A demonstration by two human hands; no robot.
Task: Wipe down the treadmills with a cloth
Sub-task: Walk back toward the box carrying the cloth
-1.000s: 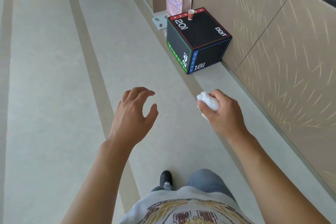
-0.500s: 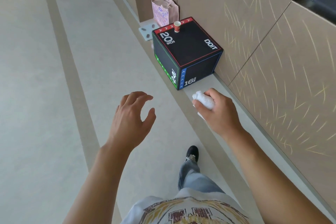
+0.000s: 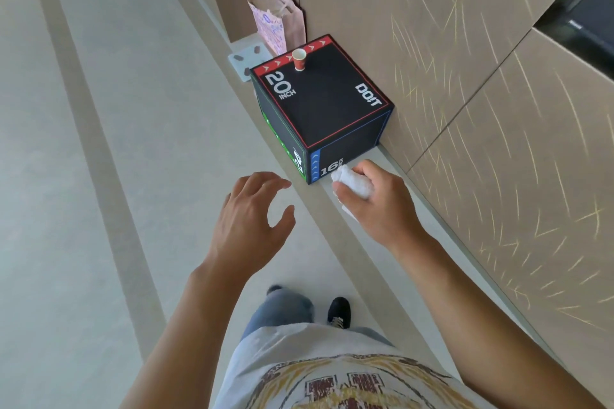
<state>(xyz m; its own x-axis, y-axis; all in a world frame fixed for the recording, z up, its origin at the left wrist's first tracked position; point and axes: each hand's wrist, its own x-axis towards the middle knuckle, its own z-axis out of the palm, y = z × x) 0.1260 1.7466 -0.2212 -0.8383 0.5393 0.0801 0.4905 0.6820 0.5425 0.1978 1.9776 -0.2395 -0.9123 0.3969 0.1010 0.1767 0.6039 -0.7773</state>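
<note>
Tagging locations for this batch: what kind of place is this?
Probably a gym corridor: a black plyo box marked 20 inch stands against the panelled wall, a paper cup on top. No treadmills in view.

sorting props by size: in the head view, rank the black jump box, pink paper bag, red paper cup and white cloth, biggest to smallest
1. black jump box
2. pink paper bag
3. white cloth and red paper cup: unsure; the cloth is bunched in the right hand and nearer the camera.

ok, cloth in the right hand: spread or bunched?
Bunched. The white cloth is a wad gripped in the right hand.
</note>
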